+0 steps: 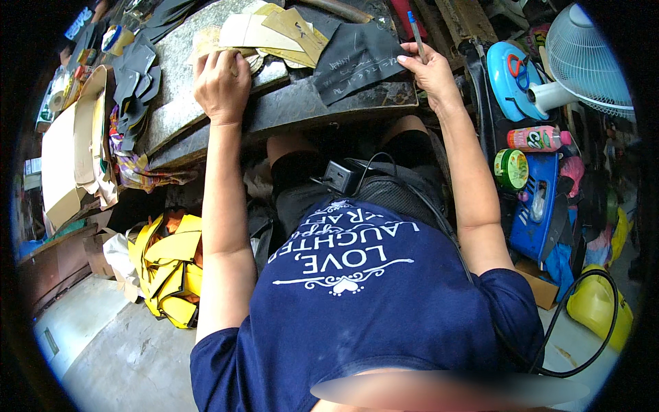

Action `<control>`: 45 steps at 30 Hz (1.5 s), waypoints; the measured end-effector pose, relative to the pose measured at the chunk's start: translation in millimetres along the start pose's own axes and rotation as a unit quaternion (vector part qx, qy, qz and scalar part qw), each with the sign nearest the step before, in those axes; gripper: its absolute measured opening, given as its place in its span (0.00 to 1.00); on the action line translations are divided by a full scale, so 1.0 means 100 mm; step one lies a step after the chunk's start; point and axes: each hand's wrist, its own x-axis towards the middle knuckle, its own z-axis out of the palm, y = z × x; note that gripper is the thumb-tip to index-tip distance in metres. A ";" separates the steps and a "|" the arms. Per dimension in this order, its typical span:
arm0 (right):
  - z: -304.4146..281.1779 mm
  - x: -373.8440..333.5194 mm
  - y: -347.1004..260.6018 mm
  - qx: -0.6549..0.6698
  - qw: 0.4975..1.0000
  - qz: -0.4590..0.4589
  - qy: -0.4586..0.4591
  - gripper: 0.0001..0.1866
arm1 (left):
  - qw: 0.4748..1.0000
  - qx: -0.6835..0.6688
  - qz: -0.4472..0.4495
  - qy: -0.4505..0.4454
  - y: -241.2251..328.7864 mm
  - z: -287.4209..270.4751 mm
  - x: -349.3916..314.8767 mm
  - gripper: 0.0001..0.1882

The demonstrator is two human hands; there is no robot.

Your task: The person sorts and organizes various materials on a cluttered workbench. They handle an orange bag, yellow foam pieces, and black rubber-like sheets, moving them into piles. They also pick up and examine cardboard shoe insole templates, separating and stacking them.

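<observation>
My left hand rests at the left end of a pile of pale cut card pieces on the worktable. Its fingers are curled closed, and whatever lies under them is hidden. Between the thumb and fingers of my right hand stands a pen with a blue end, pointing up. Just left of that hand lies a black sheet with light handwriting on it, overlapping the card pieces. The right thumb is close to the sheet's right edge; I cannot tell whether they touch.
Dark cut pieces and an open carton crowd the left side. Below them sits a bundle of yellow pieces. To the right stand a fan, a pink bottle, a green-lidded tub and a blue crate.
</observation>
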 end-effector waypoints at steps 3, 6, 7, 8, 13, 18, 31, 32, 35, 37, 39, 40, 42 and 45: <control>0.01 0.01 0.01 -0.006 1.000 -0.006 0.011 0.11 | 1.000 -0.008 0.004 0.006 0.00 0.01 0.00 0.04; 0.02 0.00 -0.03 0.000 1.000 0.000 0.017 0.12 | 1.000 -0.008 0.006 0.014 -0.02 0.03 -0.02 0.04; 0.01 -0.01 -0.06 0.021 1.000 0.014 0.005 0.12 | 1.000 -0.010 0.011 0.015 -0.04 0.04 -0.03 0.04; -0.01 -0.04 -0.09 0.039 0.999 0.027 -0.008 0.13 | 1.000 -0.004 0.017 0.010 -0.05 0.05 -0.05 0.04; -0.34 -0.32 -0.29 0.039 0.999 0.035 -0.012 0.14 | 0.997 -0.047 0.044 0.037 -0.11 0.08 -0.05 0.08; -0.93 -0.80 -0.53 -0.042 0.996 -0.081 0.024 0.12 | 0.969 0.061 0.088 0.222 0.25 -0.13 0.07 0.11; -2.29 -2.37 -1.10 -0.195 0.892 -0.167 0.372 0.11 | 0.957 -0.140 0.224 0.117 1.47 -0.27 0.39 0.12; -2.52 -2.56 -1.17 -0.249 0.830 -0.102 0.489 0.11 | 0.960 -0.146 0.215 0.103 1.37 -0.24 0.40 0.12; -3.02 -2.79 -1.11 -0.341 0.720 -0.060 0.602 0.12 | 0.974 -0.086 0.200 0.069 1.06 -0.15 0.38 0.11; -3.13 -2.84 -0.93 -0.497 0.610 0.103 0.609 0.13 | 0.979 -0.079 0.178 0.055 0.89 -0.10 0.34 0.10; -3.09 -2.80 -0.71 -0.570 0.532 0.190 0.597 0.16 | 0.983 -0.055 0.167 0.046 0.76 -0.06 0.28 0.10; -3.05 -2.77 -0.61 -0.567 0.525 0.201 0.602 0.20 | 0.984 -0.050 0.163 0.043 0.71 -0.04 0.24 0.09; -2.95 -2.75 -0.48 -0.564 0.495 0.149 0.645 0.23 | 0.988 -0.035 0.147 0.030 0.60 -0.03 0.17 0.09; -2.85 -2.71 -0.42 -0.584 0.466 0.049 0.663 0.21 | 0.989 -0.012 0.145 0.027 0.45 -0.01 0.07 0.09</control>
